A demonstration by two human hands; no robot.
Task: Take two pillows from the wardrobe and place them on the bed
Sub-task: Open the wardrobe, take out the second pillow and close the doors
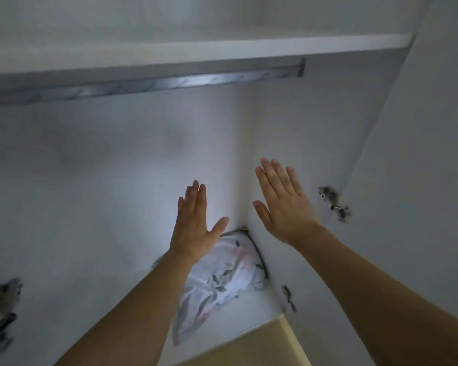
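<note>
Wardrobe floor edge: a smooth, pale cream front edge (262, 344) at the near bottom, with the white wardrobe floor (257, 305) behind it running back to the corner.
Pillow: soft and crumpled, in a white cotton-looking case printed with grey-green leaves and faint pink blooms (222, 278); it lies on the wardrobe floor, pushed into the far right corner against the side wall.
Pillow axis: long side runs from the near front edge back towards the corner, its far end propped up where the walls meet.
Left hand: flat, fingers straight and together, thumb spread (193, 223); holds nothing, raised above the pillow's far end, the forearm crossing over its left part.
Right hand: also flat and spread, holding nothing (280, 202); up and to the right of the pillow, before the side wall, clear of the fabric.
Hinges: blurred dull metal fittings on the right panel (333, 203) and at the left edge (3, 294).
Rail: a flat grey metal strip (143, 85) under the white shelf (196, 52) overhead.
</note>
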